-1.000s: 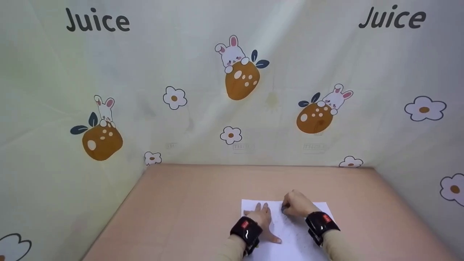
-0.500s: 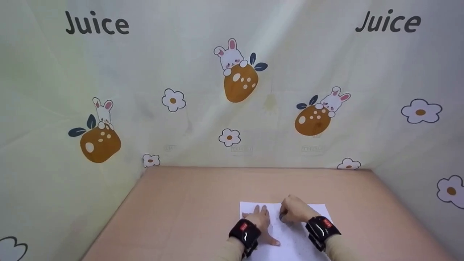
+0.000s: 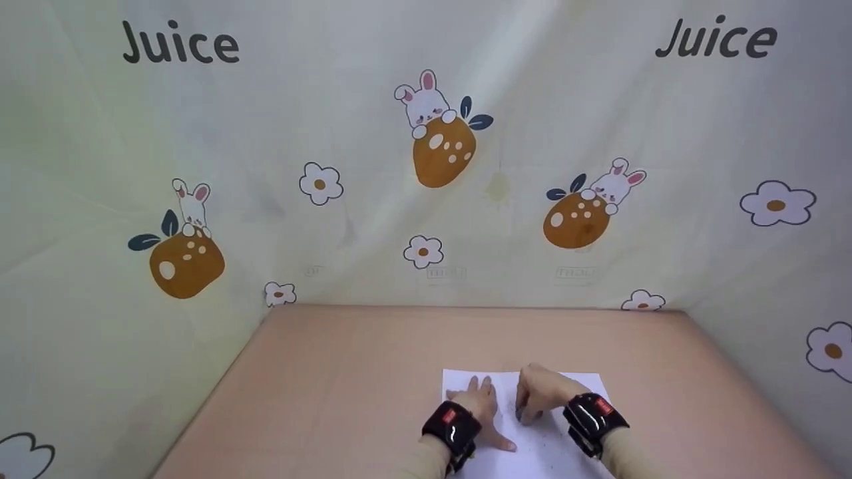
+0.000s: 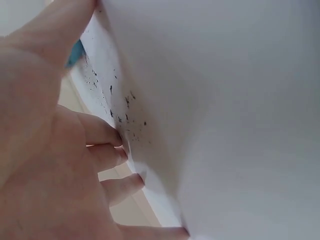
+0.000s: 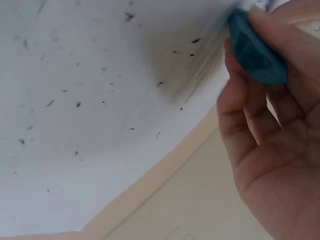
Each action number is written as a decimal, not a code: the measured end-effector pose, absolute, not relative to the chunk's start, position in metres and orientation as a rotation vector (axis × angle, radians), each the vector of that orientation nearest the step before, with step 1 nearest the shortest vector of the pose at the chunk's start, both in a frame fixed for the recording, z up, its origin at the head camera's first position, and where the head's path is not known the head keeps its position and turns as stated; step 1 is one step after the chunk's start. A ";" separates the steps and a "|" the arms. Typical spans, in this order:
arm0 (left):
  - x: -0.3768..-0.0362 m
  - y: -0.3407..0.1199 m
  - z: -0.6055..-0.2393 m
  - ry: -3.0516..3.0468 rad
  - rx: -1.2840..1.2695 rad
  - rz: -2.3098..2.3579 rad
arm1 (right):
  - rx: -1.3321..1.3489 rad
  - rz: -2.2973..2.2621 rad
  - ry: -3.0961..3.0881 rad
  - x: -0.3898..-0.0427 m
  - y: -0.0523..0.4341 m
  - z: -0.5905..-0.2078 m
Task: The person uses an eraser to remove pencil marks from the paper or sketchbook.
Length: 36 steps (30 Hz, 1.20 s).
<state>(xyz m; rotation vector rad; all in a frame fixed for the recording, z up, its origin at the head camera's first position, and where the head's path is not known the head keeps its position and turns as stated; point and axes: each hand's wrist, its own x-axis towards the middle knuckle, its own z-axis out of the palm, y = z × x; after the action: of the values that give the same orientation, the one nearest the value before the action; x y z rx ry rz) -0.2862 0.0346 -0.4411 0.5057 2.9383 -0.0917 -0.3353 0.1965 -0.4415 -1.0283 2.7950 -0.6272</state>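
A white sheet of paper lies on the table under both hands. My left hand rests on its left part with fingers spread and thumb stretched toward the right hand. My right hand pinches a teal eraser between thumb and fingers, its tip against the paper. Grey smeared streaks run beside that tip in the right wrist view. Dark eraser crumbs are scattered over the sheet, some also near the left fingers. In the head view the right fingers mostly hide the eraser.
The table has a pinkish-tan surface that extends around the paper. A pale curtain printed with rabbits, fruit and flowers encloses the back and sides. Black bands are strapped on both wrists.
My right hand has moved down the sheet, nearer to me, with the eraser still pinched. The left hand stays in place on the paper. The head view has shifted slightly.
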 end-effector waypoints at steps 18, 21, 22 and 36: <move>-0.286 0.038 -0.442 2.946 0.497 -0.092 | -1.368 -0.653 2.950 -0.329 0.202 -0.455; -0.286 0.037 -0.441 2.935 0.496 -0.072 | -1.335 -0.685 3.022 -0.332 0.202 -0.459; -0.286 0.037 -0.441 2.938 0.498 -0.064 | -1.342 -0.674 3.037 -0.331 0.202 -0.460; -0.285 0.036 -0.441 2.933 0.494 -0.076 | -1.255 -0.752 2.994 -0.339 0.215 -0.462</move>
<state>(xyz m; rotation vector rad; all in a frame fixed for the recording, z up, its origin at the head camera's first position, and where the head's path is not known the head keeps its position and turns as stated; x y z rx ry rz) -0.2851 0.0363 -0.4410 0.4938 2.9332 -0.0756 -0.3392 0.2147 -0.4618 -1.2548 2.9936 -0.7518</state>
